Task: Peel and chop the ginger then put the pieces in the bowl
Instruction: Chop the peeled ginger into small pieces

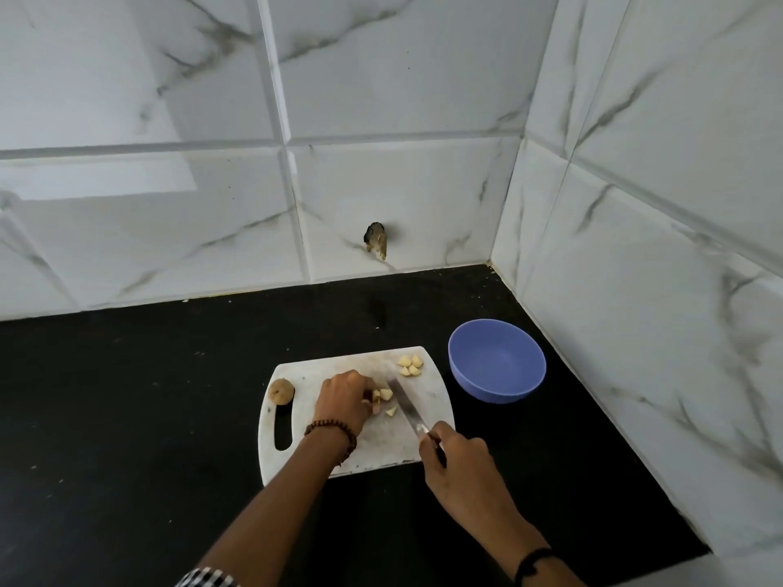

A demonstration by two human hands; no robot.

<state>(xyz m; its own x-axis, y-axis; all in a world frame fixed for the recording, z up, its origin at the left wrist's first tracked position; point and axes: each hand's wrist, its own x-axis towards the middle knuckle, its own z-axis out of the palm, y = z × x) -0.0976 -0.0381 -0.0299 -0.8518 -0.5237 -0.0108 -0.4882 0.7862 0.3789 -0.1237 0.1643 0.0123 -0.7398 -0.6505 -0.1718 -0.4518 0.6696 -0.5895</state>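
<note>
A white cutting board (419, 442) lies on the black counter. My left hand (345, 400) pinches a piece of peeled ginger (383, 394) near the board's middle. My right hand (459, 468) grips a knife (404, 406) by its handle, and the blade lies just right of that ginger piece. A small cut piece (390, 412) lies beside the blade. A heap of several pale cut pieces (410, 366) sits at the board's far right corner. An unpeeled brown ginger lump (281, 391) rests at the board's left end. The blue bowl (496, 360) stands empty to the right of the board.
The black counter (148, 417) runs to a white marble-tiled wall at the back and another on the right, forming a corner behind the bowl. A broken hole (376, 240) shows in the back wall tile. The board has a handle slot (284, 425) at its left.
</note>
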